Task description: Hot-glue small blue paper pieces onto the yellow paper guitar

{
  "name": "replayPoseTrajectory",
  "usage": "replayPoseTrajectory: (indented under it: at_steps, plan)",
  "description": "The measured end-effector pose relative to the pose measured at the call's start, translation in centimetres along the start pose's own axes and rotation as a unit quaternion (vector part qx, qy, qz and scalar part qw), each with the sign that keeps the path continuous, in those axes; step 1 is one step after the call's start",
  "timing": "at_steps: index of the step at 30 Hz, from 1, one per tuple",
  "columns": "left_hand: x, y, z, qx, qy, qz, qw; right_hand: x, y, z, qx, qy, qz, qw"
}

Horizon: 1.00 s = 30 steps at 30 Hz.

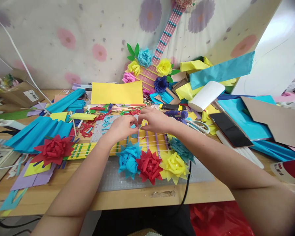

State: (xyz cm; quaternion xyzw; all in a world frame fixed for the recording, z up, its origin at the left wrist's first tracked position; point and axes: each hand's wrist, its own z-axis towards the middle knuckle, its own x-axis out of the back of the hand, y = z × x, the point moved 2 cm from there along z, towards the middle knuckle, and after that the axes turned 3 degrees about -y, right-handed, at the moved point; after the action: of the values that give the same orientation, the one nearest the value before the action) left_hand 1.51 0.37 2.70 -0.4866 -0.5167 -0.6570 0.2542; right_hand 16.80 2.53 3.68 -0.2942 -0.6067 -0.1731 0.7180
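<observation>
My left hand (123, 128) and my right hand (152, 120) meet over the body of a yellow paper guitar (104, 148), fingertips bent close together. Both are closed in a pinch; whatever lies between the fingertips is hidden. A small bit of yellow paper (144, 123) shows just by the right fingers. Along the guitar's near edge sit a blue paper flower (129, 160), a red paper flower (149, 166), a yellow paper flower (175, 165) and a teal paper flower (181, 149). White strings run along the guitar, and a larger red flower (54, 149) is at its left end.
Behind the hands are a yellow sheet (116, 93), a purple glue gun (177, 114) and scissors (199, 127). A phone (231, 129) lies to the right. A pink guitar (166, 39) leans on the wall. A black cable (187, 183) hangs over the table's front edge.
</observation>
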Motion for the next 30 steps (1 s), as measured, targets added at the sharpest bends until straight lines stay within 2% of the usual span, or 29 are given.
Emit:
replayPoseTrajectory:
  at_steps: [5, 8, 16, 21, 30]
  plan:
    - [-0.5, 0.1, 0.2, -0.015, 0.004, 0.035, 0.999, 0.0, 0.1, -0.3, 0.0, 0.002, -0.009, 1.0]
    - [-0.5, 0.2, 0.1, -0.012, 0.009, 0.019, 1.0, 0.0, 0.7, -0.2, -0.01, -0.003, -0.005, 1.0]
    - [0.9, -1.0, 0.1, 0.055, 0.111, -0.058, 0.991, -0.9, 3.8, -0.1, 0.021, 0.024, 0.051, 0.998]
    - [0.4, -1.1, 0.2, 0.057, 0.091, -0.068, 0.992, -2.2, 4.1, 0.5, 0.04, 0.028, 0.02, 0.999]
    - [-0.1, -1.2, 0.4, 0.06, 0.072, -0.061, 0.994, -3.0, 4.2, 0.6, 0.006, 0.048, 0.006, 0.999]
